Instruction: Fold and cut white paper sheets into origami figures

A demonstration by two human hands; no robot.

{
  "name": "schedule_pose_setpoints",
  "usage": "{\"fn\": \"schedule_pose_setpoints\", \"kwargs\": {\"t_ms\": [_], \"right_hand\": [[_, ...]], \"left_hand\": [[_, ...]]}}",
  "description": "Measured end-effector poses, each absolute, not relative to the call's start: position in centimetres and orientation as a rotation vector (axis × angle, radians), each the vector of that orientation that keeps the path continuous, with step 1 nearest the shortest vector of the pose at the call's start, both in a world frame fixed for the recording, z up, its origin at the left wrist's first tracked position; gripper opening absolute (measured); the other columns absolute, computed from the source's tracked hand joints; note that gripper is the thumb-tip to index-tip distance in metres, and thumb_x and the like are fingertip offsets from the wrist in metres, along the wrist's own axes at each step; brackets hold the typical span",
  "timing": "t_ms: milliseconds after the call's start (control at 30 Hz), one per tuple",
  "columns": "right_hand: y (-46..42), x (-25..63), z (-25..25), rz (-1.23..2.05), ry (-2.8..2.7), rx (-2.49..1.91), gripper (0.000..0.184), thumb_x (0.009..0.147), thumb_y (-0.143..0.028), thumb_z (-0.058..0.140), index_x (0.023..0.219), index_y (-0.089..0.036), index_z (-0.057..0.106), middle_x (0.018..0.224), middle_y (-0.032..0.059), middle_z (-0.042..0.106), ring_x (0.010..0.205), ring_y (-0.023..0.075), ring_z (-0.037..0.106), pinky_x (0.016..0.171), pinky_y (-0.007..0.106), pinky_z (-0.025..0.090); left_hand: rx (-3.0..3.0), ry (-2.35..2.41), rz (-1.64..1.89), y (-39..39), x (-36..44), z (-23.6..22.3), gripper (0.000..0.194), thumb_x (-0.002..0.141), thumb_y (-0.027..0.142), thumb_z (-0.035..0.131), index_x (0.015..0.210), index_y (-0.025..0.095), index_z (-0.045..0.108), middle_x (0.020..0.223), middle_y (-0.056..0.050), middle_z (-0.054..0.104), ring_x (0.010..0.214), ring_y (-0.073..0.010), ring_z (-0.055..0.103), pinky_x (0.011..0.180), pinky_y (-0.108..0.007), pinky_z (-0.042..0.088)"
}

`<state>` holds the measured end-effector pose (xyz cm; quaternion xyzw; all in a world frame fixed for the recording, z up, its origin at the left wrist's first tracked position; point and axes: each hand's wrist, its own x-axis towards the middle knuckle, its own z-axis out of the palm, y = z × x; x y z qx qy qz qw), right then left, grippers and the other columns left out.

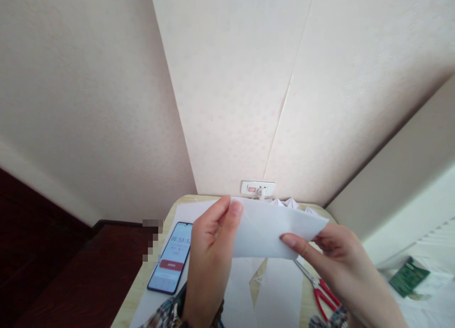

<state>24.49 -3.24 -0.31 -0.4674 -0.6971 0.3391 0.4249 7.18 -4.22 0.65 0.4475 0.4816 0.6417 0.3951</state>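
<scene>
A white sheet of paper (266,228) is held up above the small table, stretched between both hands. My left hand (213,242) pinches its upper left corner between thumb and fingers. On the right side, my right hand (337,257) grips the sheet with the thumb on the front face and the other fingers behind it, mostly hidden. Faint crease lines show on the paper. Below it, more white sheets (280,290) lie on the tabletop. Red-handled scissors (325,295) rest beside my right hand, their blades partly under the held sheet.
A phone (170,261) showing a running timer lies left of my left hand. Small folded white paper pieces (291,203) stand along the table's back edge. A wall socket (258,187) with a plug sits behind. A green packet (408,276) is at the right, off the table (130,306).
</scene>
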Motion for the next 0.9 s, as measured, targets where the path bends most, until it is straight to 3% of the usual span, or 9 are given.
{"fn": "schedule_pose_setpoints", "kwargs": {"t_ms": [333,533,733,900], "right_hand": [[-3.7,23.1,0.6,0.875,-1.742,-1.13,0.029,0.089,-0.039,0.06,0.067,-0.021,0.068,0.064,0.0008,0.069,0.062,0.0167,0.061,0.055,0.025,0.044],[-4.0,23.3,0.4,0.877,-1.674,-1.152,0.041,0.093,-0.043,0.054,0.059,-0.02,0.053,0.057,-0.002,0.049,0.056,0.013,0.046,0.05,0.025,0.035],[-4.2,23.5,0.5,0.931,-1.659,-1.165,0.044,0.095,-0.046,0.049,0.06,-0.02,0.052,0.058,-0.0019,0.049,0.058,0.0136,0.048,0.053,0.026,0.035],[-4.0,23.5,0.7,0.883,-1.645,-1.15,0.043,0.096,-0.044,0.05,0.061,-0.02,0.052,0.057,-0.003,0.049,0.057,0.0125,0.047,0.053,0.025,0.034]], "left_hand": [[1.664,1.592,1.703,-4.0,6.1,0.9,0.031,0.094,0.024,0.049,0.065,0.021,0.06,0.05,0.009,0.047,0.047,-0.0079,0.044,0.043,-0.018,0.031],[1.902,1.667,1.74,-4.2,5.3,1.0,0.025,0.093,0.019,0.05,0.077,0.022,0.069,0.053,0.011,0.054,0.045,-0.0059,0.044,0.041,-0.017,0.031],[2.028,1.669,1.762,-4.0,5.0,0.8,0.025,0.092,0.015,0.05,0.078,0.023,0.069,0.049,0.012,0.051,0.04,-0.0044,0.044,0.039,-0.015,0.03],[2.203,1.646,1.759,-3.8,4.6,0.8,0.026,0.09,0.01,0.05,0.079,0.024,0.07,0.053,0.011,0.059,0.038,-0.0049,0.043,0.041,-0.018,0.031]]}}
